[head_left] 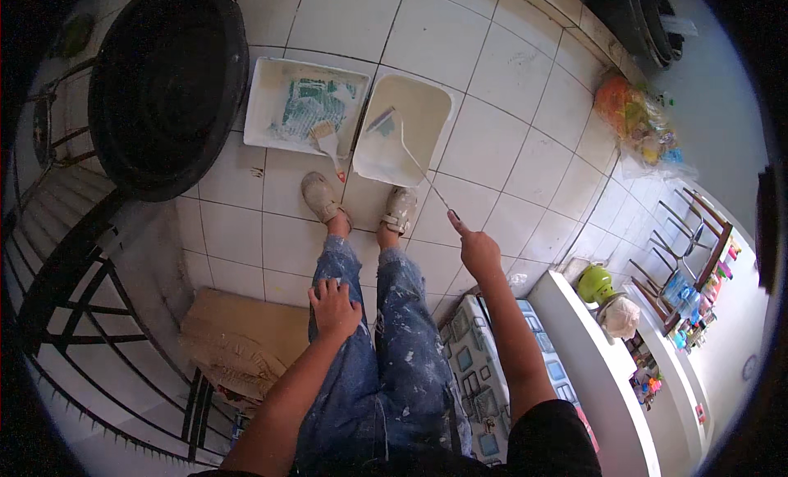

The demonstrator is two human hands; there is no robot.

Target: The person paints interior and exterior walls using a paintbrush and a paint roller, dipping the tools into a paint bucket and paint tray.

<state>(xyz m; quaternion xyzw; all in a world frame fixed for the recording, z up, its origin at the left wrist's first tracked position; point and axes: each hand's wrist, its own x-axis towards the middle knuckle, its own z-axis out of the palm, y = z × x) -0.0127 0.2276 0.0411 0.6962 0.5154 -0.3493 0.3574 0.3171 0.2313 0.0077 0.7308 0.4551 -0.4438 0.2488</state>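
Note:
My right hand (480, 251) is closed round the handle end of a paint roller (415, 157). The long thin rod reaches away from me, and its roller head rests in a white plastic tub (447, 122). Beside that tub, on its left, a white paint tray (258, 120) is smeared with green and white paint. A paintbrush (328, 140) with pale bristles and a red-tipped handle lies over the tray's near edge. My left hand (335, 307) lies on my left knee, on paint-spattered jeans, with its fingers spread and nothing in it.
A big round black basin (168, 91) stands at the far left, above a black metal railing (82, 305). Cardboard (222, 313) lies near my left leg. A patterned box-like piece (472, 354) and a low white wall (591, 362) flank my right. Plastic bags (644, 128) sit far right.

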